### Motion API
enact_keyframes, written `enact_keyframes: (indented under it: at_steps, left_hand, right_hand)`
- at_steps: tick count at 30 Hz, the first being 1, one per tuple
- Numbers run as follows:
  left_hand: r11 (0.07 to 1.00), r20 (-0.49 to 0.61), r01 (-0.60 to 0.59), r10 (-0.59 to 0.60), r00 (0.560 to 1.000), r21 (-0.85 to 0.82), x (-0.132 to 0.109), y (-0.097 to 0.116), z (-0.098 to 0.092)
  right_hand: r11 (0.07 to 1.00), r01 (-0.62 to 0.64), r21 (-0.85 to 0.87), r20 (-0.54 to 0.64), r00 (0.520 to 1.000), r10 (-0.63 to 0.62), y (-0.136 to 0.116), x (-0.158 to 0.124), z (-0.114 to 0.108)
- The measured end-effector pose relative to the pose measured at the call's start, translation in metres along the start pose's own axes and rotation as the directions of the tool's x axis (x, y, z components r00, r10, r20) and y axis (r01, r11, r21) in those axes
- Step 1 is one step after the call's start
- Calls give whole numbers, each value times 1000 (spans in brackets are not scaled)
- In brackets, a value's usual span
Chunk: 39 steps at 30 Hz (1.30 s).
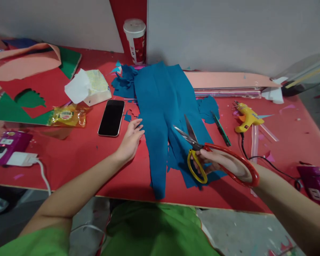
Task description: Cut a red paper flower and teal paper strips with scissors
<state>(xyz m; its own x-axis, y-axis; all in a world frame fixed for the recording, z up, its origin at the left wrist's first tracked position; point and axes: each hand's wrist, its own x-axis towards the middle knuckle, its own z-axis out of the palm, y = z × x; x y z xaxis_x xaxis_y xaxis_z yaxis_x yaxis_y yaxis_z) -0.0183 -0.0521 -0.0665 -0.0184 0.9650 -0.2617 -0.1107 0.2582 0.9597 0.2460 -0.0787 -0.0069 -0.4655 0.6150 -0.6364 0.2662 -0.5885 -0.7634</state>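
My right hand grips a pair of scissors with one red and one yellow handle loop; the blades are spread apart over a sheet of blue felt. The blue felt lies on the red table, reaching from the wall to the front edge, with cut strips hanging near me. My left hand rests with fingers stretched out, its fingertips touching the felt's left edge, next to a black phone.
A yellow glue gun with a black cord, a green pen, a tissue pack, a snack packet, a paper cup, pink, red and green sheets, blue scraps, and purple boxes lie around.
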Motion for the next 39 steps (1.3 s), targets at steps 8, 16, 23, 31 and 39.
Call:
enact_keyframes:
  at_steps: [8,16,23,31,39]
  left_hand:
    - [990,20,28,-25,999,-136,0,4,1]
    - [987,1,-91,92,996,131,9,-5,-11]
    - [993,100,-53,63,993,-101,16,1,-6]
    - [983,296,-63,9,955,174,7,5,-6]
    - [1000,377,-7,8,926,-5,3,7,-5]
  right_hand:
    - [975,-147,-169,-75,988,136,-13,6,-3]
    - [955,-246,-169,-35,969,244,-23,17,-4]
    - [914,-329,-237,-108,944,312,-33,15,3]
    - [925,-294,-242,1,953,304,-29,21,-5]
    - [921,-284,-267,34,952,303,-38,27,-9]
